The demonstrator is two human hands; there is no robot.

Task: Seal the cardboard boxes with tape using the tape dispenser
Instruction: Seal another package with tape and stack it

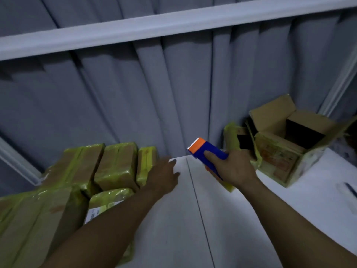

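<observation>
My right hand grips a blue tape dispenser with an orange tip, held above the white table. A roll of yellow tape shows just below that hand. My left hand hovers with relaxed fingers beside several cardboard boxes wrapped in yellow tape stacked at the left. At the right back stands an open cardboard box with its flaps up and yellow tape on its sides. A smaller box with yellow tape lies behind my right hand.
Grey curtains hang behind the table, with a white rail across the top. A seam runs down the middle of the tabletop. A dark flat object lies at the right edge.
</observation>
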